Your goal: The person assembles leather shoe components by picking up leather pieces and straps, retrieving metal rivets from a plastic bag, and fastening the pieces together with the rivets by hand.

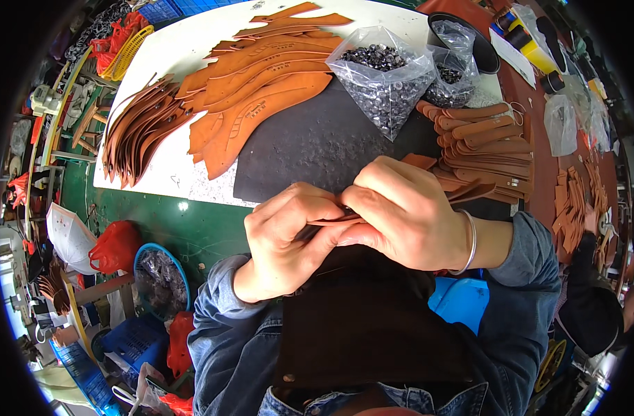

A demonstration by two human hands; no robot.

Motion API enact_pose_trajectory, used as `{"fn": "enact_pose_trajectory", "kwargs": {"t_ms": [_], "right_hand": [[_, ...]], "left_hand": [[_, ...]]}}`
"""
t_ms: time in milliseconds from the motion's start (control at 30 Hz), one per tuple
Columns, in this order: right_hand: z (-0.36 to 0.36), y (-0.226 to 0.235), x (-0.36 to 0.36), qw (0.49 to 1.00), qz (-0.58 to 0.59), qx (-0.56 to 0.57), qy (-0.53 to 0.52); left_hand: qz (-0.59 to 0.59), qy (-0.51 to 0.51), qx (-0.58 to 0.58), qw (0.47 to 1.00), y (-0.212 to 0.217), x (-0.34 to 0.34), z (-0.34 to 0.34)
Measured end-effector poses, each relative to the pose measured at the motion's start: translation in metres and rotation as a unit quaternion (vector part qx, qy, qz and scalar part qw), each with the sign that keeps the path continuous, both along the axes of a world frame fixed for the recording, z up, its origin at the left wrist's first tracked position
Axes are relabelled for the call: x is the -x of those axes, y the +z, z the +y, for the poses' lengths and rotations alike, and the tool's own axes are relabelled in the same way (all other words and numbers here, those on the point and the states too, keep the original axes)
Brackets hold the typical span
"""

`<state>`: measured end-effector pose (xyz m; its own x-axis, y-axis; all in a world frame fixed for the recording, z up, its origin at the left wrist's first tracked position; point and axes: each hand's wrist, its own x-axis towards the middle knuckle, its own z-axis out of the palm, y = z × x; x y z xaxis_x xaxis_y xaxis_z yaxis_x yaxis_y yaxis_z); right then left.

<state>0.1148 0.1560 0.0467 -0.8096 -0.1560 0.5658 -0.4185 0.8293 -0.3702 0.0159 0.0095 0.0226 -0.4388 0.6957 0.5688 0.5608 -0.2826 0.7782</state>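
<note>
Both of my hands meet in front of my chest, at the near edge of the table. My left hand [283, 232] and my right hand [407, 216] pinch a thin brown leather piece [336, 222] between thumbs and fingers. Most of that piece is hidden by my fingers; whether a small fastener sits in it I cannot make out. Beyond my hands lies a black mat [289, 149]. On it stands an open clear bag [393, 87] of small dark and silvery metal fasteners. Brown leather straps [483, 149] are stacked right of the bag, close to my right hand.
Flat orange-brown leather pieces [261, 90] overlap across the white tabletop [185, 48], with a darker stack [143, 135] at left. A second bag [450, 80] sits by a black bowl [480, 52]. A blue basket [161, 277] stands on the floor; another person's dark sleeve [594, 298] shows at right.
</note>
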Motion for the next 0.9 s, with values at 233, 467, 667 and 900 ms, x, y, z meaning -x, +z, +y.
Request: {"fn": "enact_pose_trajectory", "kwargs": {"t_ms": [233,467,667,900], "right_hand": [[-0.003,-0.001,-0.002,1.0,0.006,-0.001,-0.008],[-0.003,-0.009,-0.002,0.999,0.027,-0.018,-0.021],[0.014,0.004,-0.004,0.998,-0.054,-0.023,-0.034],[0.053,0.013,-0.023,0.993,-0.085,-0.073,-0.037]], "left_hand": [[0.046,0.007,-0.008,0.999,0.001,0.001,0.0],[0.015,0.025,-0.004,1.0,-0.006,-0.005,0.003],[0.01,0.07,-0.016,0.997,-0.001,0.01,-0.005],[0.327,0.22,0.098,0.914,0.042,0.016,-0.01]]}}
